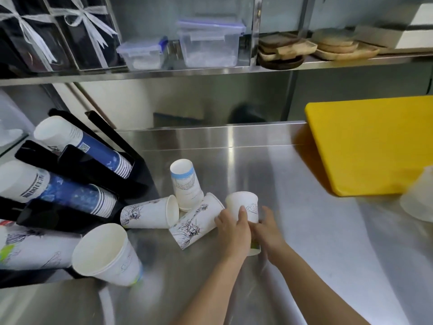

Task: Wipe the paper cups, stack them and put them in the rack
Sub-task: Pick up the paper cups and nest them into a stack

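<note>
Both my hands grip one white paper cup standing bottom-up on the steel counter: my left hand on its left side, my right hand on its right. Just left of it, two printed cups lie on their sides, and another cup stands upside down behind them. Nearer me, a stack of cups lies tilted with its mouth facing up-left. At the far left, the black cup rack holds slanted stacks of blue and white cups. No cloth is visible.
A yellow cutting board lies at the right, with a translucent white container at its near corner. The steel shelf above carries clear plastic boxes, wooden trays and black boxes with ribbons.
</note>
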Motion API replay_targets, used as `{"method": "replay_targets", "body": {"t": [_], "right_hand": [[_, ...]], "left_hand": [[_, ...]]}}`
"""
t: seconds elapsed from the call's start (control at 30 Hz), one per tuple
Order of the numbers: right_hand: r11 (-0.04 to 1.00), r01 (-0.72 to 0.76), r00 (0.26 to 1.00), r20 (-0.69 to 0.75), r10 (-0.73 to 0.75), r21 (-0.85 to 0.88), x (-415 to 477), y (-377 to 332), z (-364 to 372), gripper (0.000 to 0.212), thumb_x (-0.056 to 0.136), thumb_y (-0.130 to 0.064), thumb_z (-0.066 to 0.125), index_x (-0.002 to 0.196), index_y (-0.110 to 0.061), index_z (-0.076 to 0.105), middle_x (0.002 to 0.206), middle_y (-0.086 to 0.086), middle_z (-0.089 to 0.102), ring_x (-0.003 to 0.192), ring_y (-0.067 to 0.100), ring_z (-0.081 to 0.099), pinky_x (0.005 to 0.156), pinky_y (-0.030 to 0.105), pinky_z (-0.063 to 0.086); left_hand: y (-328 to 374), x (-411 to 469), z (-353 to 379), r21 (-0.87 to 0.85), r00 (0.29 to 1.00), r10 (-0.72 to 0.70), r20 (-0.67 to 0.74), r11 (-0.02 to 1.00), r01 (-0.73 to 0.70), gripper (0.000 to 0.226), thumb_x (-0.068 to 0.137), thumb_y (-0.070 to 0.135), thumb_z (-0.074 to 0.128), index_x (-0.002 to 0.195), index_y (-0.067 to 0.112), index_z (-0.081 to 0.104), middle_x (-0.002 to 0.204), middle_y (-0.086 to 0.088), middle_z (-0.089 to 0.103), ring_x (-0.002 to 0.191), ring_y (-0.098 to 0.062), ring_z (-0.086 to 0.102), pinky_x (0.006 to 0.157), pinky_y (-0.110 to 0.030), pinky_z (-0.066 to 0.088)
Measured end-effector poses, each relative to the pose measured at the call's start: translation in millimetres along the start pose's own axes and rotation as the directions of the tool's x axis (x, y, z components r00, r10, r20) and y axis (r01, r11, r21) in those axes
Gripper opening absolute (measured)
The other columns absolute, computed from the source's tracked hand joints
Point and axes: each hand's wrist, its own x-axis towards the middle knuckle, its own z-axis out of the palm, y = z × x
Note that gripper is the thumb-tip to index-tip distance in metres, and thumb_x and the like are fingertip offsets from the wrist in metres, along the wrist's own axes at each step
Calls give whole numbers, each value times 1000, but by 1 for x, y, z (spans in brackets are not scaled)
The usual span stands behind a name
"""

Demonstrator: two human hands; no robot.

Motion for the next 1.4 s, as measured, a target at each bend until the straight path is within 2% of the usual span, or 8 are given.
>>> {"method": "replay_targets", "body": {"t": [0.3, 0.43, 0.57, 0.7, 0.9, 1.03, 1.2, 1.4], "right_hand": [[943, 331, 938, 125, -323, -48, -7, -22, -11, 114, 61, 6, 77, 129, -59, 12, 108, 0, 48, 100, 4, 50, 68, 8, 47], [855, 517, 839, 224, -495, -49, -26, -49, 4, 95, 67, -3, 70, 131, -55, 23, 125, -4, 41, 120, 8, 41, 93, 24, 43], [808, 557, 785, 197, -587, 191, -45, -82, 35, 48, 79, -32, 61, 120, -47, 39, 115, -15, 57, 108, 6, 57, 80, 18, 52], [802, 560, 786, 174, -593, 207, -59, -113, 80, 19, 82, -49, 48, 98, -56, 42, 102, -15, 59, 92, 3, 61, 68, 18, 51], [749, 613, 685, 304, -662, 251, -84, -137, 153, 40, 84, -45, 46, 119, -58, 33, 109, -18, 50, 88, -21, 52, 69, 0, 44], [714, 630, 618, 358, -700, 307, -100, -137, 189, 53, 86, -39, 48, 136, -33, 32, 122, -28, 45, 104, -22, 47, 78, 0, 41], [739, 623, 613, 425, -665, 256, -109, -129, 211, 48, 84, -39, 52, 129, -30, 41, 122, -14, 56, 106, -6, 56, 86, 19, 51], [733, 675, 668, 496, -555, -89, -97, -81, 206, 41, 86, -41, 57, 125, -40, 44, 130, -11, 50, 119, 4, 45, 101, 24, 34]], "left_hand": [[20, 5, -21, -469, 996, -86, -7, 880, 73, 33, 91, 43, 43, 83, 19, 64, 88, -7, 70, 86, -27, 66, 78, -43, 51], [36, 6, -47, -570, 999, -40, 22, 821, 45, 27, 90, 46, 43, 84, 29, 63, 96, -1, 69, 96, -22, 65, 87, -48, 51], [48, 4, -81, -671, 999, 34, 18, 742, -13, 33, 88, 50, 44, 101, 26, 63, 105, -2, 69, 99, -20, 64, 87, -42, 53], [54, -2, -128, -636, 974, 189, -125, 738, -225, 19, 91, 45, 42, 97, 42, 60, 104, 10, 66, 96, -8, 62, 76, -27, 48], [52, -13, -212, -452, 856, 398, -331, 729, -514, 33, 87, 47, 39, 111, 69, 38, 149, 15, 34, 134, -7, 36, 113, -46, 29], [39, -18, -256, -390, 823, 389, -413, 741, -546, 31, 85, 47, 42, 106, 69, 45, 142, 13, 46, 129, -9, 43, 111, -48, 34], [14, -19, -281, -375, 818, 398, -416, 744, -553, 32, 87, 46, 40, 114, 63, 43, 121, 47, 45, 125, 10, 39, 110, -31, 32], [-47, -15, -270, -245, 913, 292, -283, 899, -364, 41, 93, 41, 42, 132, 47, 36, 138, 25, 43, 125, 7, 39, 106, -23, 30]]}}
